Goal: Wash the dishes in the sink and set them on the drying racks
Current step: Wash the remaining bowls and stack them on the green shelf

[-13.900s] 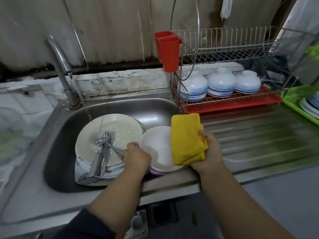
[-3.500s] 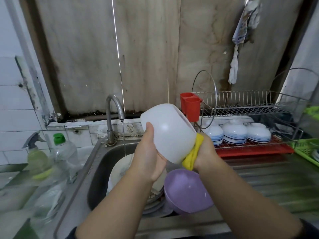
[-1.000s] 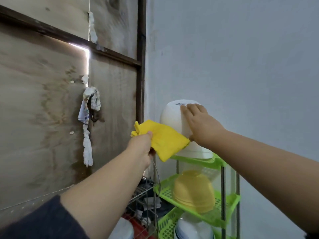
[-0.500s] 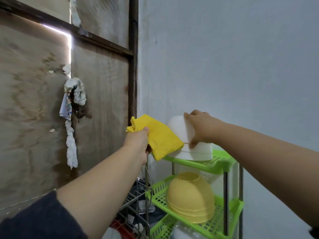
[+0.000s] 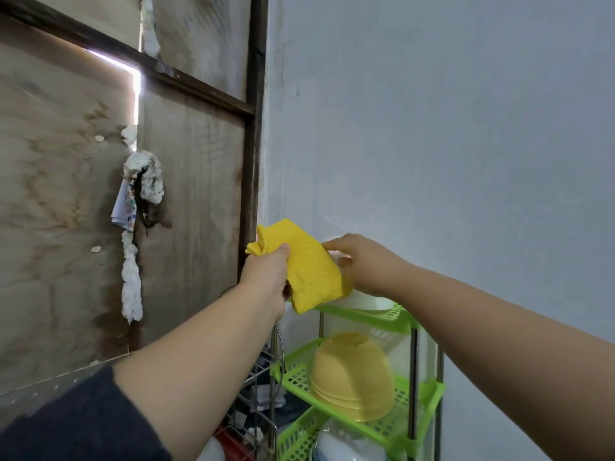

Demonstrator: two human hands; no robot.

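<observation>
Bowl [image 5: 367,299], white, upside down on the top shelf of the green rack [image 5: 376,319]; mostly hidden behind the cloth and the right hand, only its rim band showing at the shelf edge. Largest first: grey wall [image 5: 449,128] fills the 1 to 4 o'clock part of the view; wooden wall [image 5: 66,194] fills the 9 to 11 o'clock part, with a twisted white rag [image 5: 133,277] hanging on it. Rack stands at 5 o'clock, against the grey wall; its middle shelf carries a stack of yellow bowls [image 5: 352,377], upside down. Left hand [image 5: 266,274], at centre, pinches a yellow cloth [image 5: 309,267] between thumb and fingers; the cloth hangs in front of the white bowl. Right hand [image 5: 362,261], just at 3 o'clock of the cloth, lies over the bowl's top, fingers curved round it.
</observation>
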